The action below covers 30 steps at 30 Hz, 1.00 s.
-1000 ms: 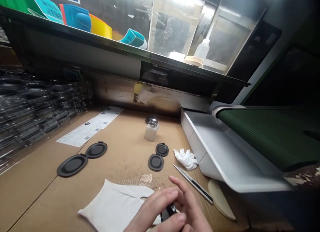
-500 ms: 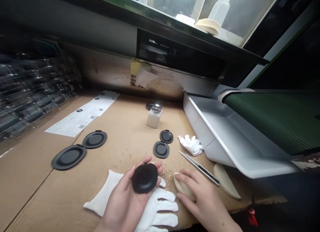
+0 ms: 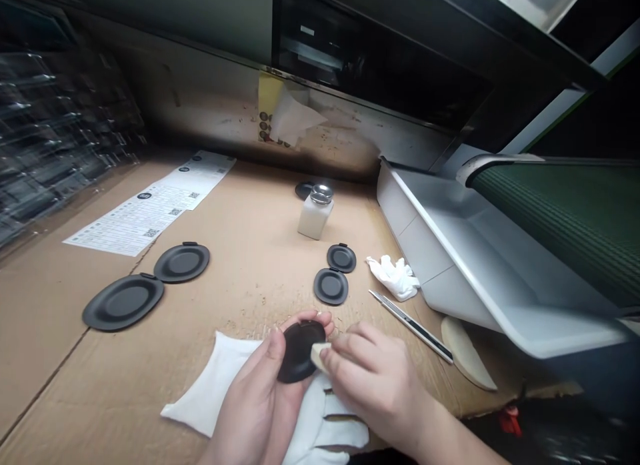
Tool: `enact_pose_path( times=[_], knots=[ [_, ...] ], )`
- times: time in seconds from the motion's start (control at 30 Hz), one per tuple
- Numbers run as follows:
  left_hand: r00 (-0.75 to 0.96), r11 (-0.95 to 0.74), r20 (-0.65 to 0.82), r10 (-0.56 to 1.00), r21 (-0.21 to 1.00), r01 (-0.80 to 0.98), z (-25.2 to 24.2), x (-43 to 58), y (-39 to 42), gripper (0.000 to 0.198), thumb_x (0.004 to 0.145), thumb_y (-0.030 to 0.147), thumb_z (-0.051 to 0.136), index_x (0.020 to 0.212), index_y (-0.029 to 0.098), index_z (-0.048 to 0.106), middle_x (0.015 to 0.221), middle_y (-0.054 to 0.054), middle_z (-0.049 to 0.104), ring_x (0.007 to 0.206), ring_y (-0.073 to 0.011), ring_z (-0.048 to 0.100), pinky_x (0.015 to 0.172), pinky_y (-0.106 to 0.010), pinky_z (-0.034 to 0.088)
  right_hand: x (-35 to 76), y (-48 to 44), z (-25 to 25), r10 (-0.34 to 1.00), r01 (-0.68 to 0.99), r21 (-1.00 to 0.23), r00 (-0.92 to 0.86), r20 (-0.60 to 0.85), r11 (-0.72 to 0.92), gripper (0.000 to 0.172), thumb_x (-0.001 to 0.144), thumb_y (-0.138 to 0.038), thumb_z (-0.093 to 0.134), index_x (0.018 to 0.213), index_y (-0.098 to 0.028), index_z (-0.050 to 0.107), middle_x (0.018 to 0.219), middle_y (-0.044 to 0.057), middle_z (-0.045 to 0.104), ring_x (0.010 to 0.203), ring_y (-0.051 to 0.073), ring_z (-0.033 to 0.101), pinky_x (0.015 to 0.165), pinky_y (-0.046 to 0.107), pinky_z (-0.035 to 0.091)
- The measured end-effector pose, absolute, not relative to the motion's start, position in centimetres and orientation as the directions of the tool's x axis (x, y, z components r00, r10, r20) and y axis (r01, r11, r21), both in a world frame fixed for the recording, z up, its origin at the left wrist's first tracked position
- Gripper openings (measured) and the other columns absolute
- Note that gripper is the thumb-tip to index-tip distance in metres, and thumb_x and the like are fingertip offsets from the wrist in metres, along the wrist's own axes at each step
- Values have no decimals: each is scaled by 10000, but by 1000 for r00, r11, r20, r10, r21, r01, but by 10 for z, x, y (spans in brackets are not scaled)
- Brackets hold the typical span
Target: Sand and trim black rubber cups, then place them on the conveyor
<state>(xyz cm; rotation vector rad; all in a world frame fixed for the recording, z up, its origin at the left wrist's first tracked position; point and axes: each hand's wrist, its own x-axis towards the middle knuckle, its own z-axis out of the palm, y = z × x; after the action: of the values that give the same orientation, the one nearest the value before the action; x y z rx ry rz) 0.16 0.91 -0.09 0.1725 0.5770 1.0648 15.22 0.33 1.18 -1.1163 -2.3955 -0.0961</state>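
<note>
My left hand (image 3: 255,398) grips a small black round cover (image 3: 298,351), tilted up on edge above the cardboard. My right hand (image 3: 370,378) is closed on a pale beige pad (image 3: 318,355) and presses it against the cover's face. Both hands hover over a white cloth (image 3: 215,385) and a white glove (image 3: 325,431) lying on the cardboard bench top (image 3: 250,265). Two more small black covers (image 3: 336,273) lie just beyond the hands.
Two larger black covers (image 3: 147,283) lie at the left, a printed sheet (image 3: 150,205) behind them. A white dispenser bottle (image 3: 315,211), a crumpled white rag (image 3: 395,275), a utility knife (image 3: 410,316) and a beige pad (image 3: 465,345) lie right of centre. A grey tray (image 3: 480,265) and green conveyor belt (image 3: 575,225) stand right. Stacked clear trays (image 3: 45,151) fill the left.
My right hand picked up the beige pad from the cardboard and brought it onto the black cover in my left hand. The view has tilted downward.
</note>
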Motion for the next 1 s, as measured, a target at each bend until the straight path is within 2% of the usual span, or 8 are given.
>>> enact_pose_path(
  times=[0.1,0.2,0.3,0.4,0.57,0.7,0.8,1.0],
  knots=[
    [331,500,-411,849,425,-755,2,3,10,316,855,326,467,1029,128,641,1101,-125,649,1134,-269,511,1000,-410,366,160,24,22,725,761,-158,-500,475,629,143,807,-114,531,920,-178,590,795,27,626,690,140,503,606,275,448],
    [316,514,-459,830,412,-753,5,3,11,323,848,323,479,1038,110,631,1089,-136,656,1111,-280,532,992,-417,376,170,31,29,750,727,-326,-381,541,604,124,817,-137,543,917,-197,586,832,19,636,740,131,551,668,261,468],
    [333,536,-488,807,368,-759,7,2,13,343,851,328,474,1068,101,610,1128,-156,639,1113,-287,534,999,-425,364,184,20,27,819,771,-466,-124,560,435,187,803,-159,568,979,-222,562,904,10,636,828,131,587,737,243,481],
    [356,551,-486,798,351,-757,9,2,12,358,853,336,468,1096,102,587,1153,-176,622,1119,-293,530,1004,-443,345,191,1,20,839,825,-470,-8,544,313,237,778,-139,574,996,-225,539,921,11,634,835,138,603,727,234,494],
    [373,542,-448,813,349,-764,8,3,11,340,859,347,453,1046,107,604,1092,-181,648,1086,-274,551,995,-438,339,175,-18,14,789,686,-467,-264,555,558,309,760,-20,525,1032,-166,534,903,48,642,824,137,596,730,252,508],
    [360,540,-445,820,393,-744,5,3,11,375,851,395,449,1048,119,609,1084,-167,652,1027,-264,577,991,-445,328,155,-20,9,624,612,-305,-412,664,730,200,789,-86,542,971,-135,610,844,57,665,766,147,584,649,261,519],
    [358,528,-420,834,417,-740,5,3,9,370,857,391,438,1023,117,623,1109,-155,641,1092,-265,536,999,-422,328,152,-18,6,605,663,-209,-448,658,719,201,816,-125,522,987,-123,628,865,66,673,769,158,577,630,275,515],
    [334,502,-401,853,455,-735,6,4,9,325,868,356,428,987,135,635,1109,-118,639,1138,-277,494,1019,-438,301,157,2,15,647,736,-125,-485,589,665,290,801,-112,552,1087,-142,590,959,50,665,788,167,538,653,290,497]
  ],
)
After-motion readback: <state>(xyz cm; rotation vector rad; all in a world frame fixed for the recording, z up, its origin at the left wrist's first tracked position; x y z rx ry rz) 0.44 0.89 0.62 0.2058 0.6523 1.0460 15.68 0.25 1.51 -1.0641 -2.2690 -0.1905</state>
